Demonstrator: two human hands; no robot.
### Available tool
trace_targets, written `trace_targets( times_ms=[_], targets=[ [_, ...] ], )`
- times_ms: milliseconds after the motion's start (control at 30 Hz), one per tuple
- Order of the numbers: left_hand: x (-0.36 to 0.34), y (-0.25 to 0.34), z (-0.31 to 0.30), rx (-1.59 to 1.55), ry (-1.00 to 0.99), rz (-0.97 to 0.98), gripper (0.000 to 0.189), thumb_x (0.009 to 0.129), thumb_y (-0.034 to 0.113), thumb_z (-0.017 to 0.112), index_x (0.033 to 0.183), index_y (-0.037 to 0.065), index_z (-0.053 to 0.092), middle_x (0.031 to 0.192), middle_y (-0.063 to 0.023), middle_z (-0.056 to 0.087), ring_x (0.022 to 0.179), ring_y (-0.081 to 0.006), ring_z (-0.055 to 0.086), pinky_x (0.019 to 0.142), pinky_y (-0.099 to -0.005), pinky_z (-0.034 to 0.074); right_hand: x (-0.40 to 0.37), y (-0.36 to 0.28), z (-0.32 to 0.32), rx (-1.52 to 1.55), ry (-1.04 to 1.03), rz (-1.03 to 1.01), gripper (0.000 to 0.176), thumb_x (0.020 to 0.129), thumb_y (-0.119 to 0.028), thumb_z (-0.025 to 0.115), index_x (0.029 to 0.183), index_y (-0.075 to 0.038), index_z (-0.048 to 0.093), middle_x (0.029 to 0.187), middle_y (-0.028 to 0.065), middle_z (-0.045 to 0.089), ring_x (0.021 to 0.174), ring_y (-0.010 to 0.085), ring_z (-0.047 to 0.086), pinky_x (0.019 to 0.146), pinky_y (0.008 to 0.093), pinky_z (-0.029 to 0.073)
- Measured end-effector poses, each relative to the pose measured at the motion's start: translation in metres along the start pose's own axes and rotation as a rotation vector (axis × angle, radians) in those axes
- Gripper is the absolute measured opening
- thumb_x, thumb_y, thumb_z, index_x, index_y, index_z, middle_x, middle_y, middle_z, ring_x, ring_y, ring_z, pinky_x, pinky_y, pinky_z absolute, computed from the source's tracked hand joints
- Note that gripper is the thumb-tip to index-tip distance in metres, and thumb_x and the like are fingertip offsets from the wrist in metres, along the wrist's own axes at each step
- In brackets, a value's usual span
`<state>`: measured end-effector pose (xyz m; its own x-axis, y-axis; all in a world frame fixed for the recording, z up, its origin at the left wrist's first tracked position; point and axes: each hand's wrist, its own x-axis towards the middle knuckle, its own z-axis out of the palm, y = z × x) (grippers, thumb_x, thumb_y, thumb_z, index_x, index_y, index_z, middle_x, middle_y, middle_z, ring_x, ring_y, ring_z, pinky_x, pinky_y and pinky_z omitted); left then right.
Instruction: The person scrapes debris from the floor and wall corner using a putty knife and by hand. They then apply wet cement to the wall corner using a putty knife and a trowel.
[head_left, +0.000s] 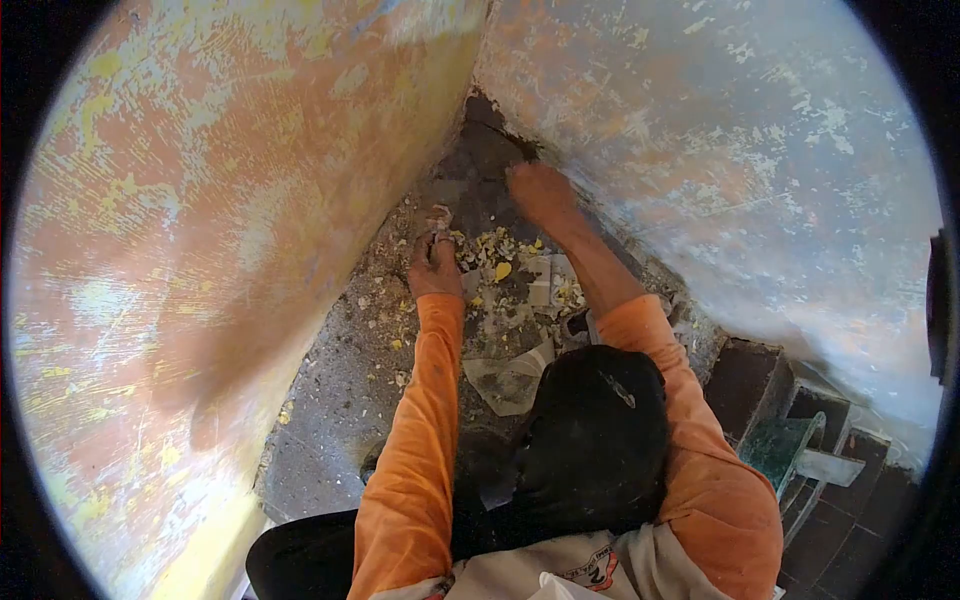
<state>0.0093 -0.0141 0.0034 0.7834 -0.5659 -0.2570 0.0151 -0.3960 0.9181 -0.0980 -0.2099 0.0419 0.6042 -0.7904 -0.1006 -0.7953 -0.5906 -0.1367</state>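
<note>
My left hand (436,268) is low over the floor by the left wall. Its fingers are closed on a small pale piece (439,217) whose kind I cannot make out. Farther forward, near the foot of the right wall, my right hand (540,192) is curled into a fist; whatever it may hold is hidden. Yellow and white paint flakes (488,250) lie on the dark floor (335,400) between and below my hands. Torn translucent sheet pieces (508,380) lie among the flakes, close to my knee.
A scraped orange and yellow wall (230,180) and a patchy grey-blue wall (720,150) meet in a tight corner ahead. Dark brick-like steps or tiles (740,385) are at lower right, with a green object (783,445) and a flat pale piece (830,468) there.
</note>
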Motion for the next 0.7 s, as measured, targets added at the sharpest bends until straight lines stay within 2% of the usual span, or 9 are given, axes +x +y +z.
trace_targets(
  times_ms=[67, 233, 300, 467, 533, 600, 633, 700],
  targets=[
    [0.005, -0.014, 0.001, 0.089, 0.033, 0.088, 0.054, 0.096, 0.042, 0.061, 0.129, 0.000, 0.064, 0.117, -0.0253, 0.069, 0.102, -0.0333, 0.069, 0.087, -0.0419, 0.054, 0.004, 0.004, 0.008, -0.026, 0.023, -0.040, 0.033, 0.102, -0.024, 0.050, 0.102, 0.004, 0.067, 0.085, 0.0254, 0.067, 0.081, 0.0437, 0.068, 0.071, 0.0534, 0.057],
    [0.008, -0.008, -0.001, 0.071, 0.033, 0.042, 0.052, 0.096, 0.040, 0.061, 0.130, 0.001, 0.064, 0.112, -0.0235, 0.071, 0.096, -0.0327, 0.070, 0.085, -0.0423, 0.054, -0.017, 0.025, 0.013, -0.152, 0.027, -0.224, 0.034, 0.101, -0.026, 0.051, 0.096, 0.003, 0.067, 0.092, 0.0252, 0.069, 0.087, 0.0458, 0.067, 0.076, 0.0549, 0.056],
    [0.007, -0.004, -0.002, 0.069, 0.014, 0.026, 0.051, 0.096, 0.040, 0.061, 0.130, 0.002, 0.064, 0.111, -0.0236, 0.071, 0.095, -0.0325, 0.070, 0.085, -0.0425, 0.054, -0.038, 0.029, -0.002, 0.042, -0.084, 0.104, 0.033, 0.100, -0.028, 0.051, 0.098, 0.002, 0.067, 0.098, 0.0255, 0.069, 0.093, 0.0472, 0.066, 0.082, 0.0563, 0.054],
    [0.005, 0.000, -0.001, -0.017, 0.017, 0.132, 0.050, 0.095, 0.037, 0.062, 0.126, -0.002, 0.064, 0.109, -0.0247, 0.070, 0.094, -0.0320, 0.069, 0.085, -0.0410, 0.053, -0.092, 0.072, -0.021, 0.041, -0.133, 0.159, 0.033, 0.100, -0.028, 0.051, 0.101, 0.000, 0.068, 0.097, 0.0276, 0.068, 0.093, 0.0473, 0.066, 0.083, 0.0570, 0.052],
    [0.014, -0.034, 0.015, -0.037, 0.083, 0.166, 0.051, 0.095, 0.037, 0.062, 0.126, -0.003, 0.064, 0.108, -0.0243, 0.070, 0.093, -0.0321, 0.069, 0.084, -0.0408, 0.053, -0.113, 0.081, -0.030, 0.010, -0.167, 0.181, 0.034, 0.100, -0.030, 0.051, 0.102, 0.000, 0.068, 0.095, 0.0281, 0.068, 0.091, 0.0473, 0.066, 0.082, 0.0568, 0.052],
    [0.018, -0.037, 0.015, -0.057, 0.161, 0.200, 0.052, 0.095, 0.038, 0.062, 0.126, -0.004, 0.063, 0.108, -0.0240, 0.070, 0.093, -0.0322, 0.069, 0.084, -0.0405, 0.053, -0.126, 0.080, -0.049, -0.025, -0.110, 0.176, 0.035, 0.101, -0.030, 0.051, 0.105, 0.001, 0.067, 0.091, 0.0281, 0.068, 0.087, 0.0477, 0.066, 0.079, 0.0554, 0.053],
    [0.011, -0.028, 0.008, -0.029, 0.111, 0.155, 0.053, 0.095, 0.038, 0.062, 0.127, -0.004, 0.062, 0.108, -0.0242, 0.070, 0.094, -0.0328, 0.069, 0.084, -0.0410, 0.053, -0.125, 0.073, -0.054, -0.023, -0.107, 0.172, 0.035, 0.101, -0.030, 0.051, 0.105, 0.001, 0.067, 0.091, 0.0281, 0.068, 0.087, 0.0477, 0.066, 0.079, 0.0554, 0.053],
    [0.007, -0.027, 0.005, -0.001, 0.065, 0.123, 0.055, 0.096, 0.039, 0.062, 0.129, -0.004, 0.062, 0.108, -0.0244, 0.070, 0.095, -0.0334, 0.069, 0.085, -0.0415, 0.053, -0.117, 0.055, -0.058, 0.043, 0.059, 0.101, 0.035, 0.101, -0.029, 0.051, 0.108, 0.002, 0.066, 0.089, 0.0283, 0.067, 0.085, 0.0470, 0.067, 0.077, 0.0541, 0.054]
  ],
)
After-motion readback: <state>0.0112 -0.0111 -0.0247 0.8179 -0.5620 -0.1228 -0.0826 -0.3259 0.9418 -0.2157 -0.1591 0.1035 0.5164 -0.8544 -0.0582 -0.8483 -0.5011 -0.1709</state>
